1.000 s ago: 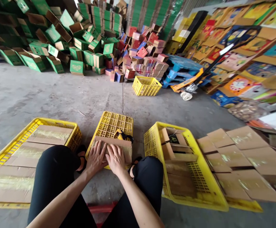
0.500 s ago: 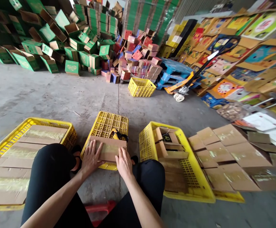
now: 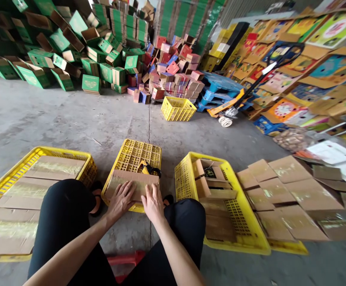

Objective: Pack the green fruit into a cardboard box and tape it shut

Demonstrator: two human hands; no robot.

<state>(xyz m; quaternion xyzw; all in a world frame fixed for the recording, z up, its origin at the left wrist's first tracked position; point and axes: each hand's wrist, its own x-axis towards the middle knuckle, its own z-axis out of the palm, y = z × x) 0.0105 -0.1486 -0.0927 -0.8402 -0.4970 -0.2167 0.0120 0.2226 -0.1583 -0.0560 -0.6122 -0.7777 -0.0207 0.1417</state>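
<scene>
Pressing cardboard box point(image 3: 131, 183) under fingers point(image 3: 130, 190), both hands flat

Soft, even daylight fills the place, bright enough that colours stay strong. The concrete floor point(image 3: 71, 115) carries only faint shadows, the darkest under the yellow crates point(image 3: 252, 234). Tape on the flattened cardboard sheets point(image 3: 286, 190) gives off a pale sheen. The wide lens bends the stacked green boxes point(image 3: 41, 51) outward at the corners, and the lower right edge smears into blur, while the centre stays sharp.
</scene>
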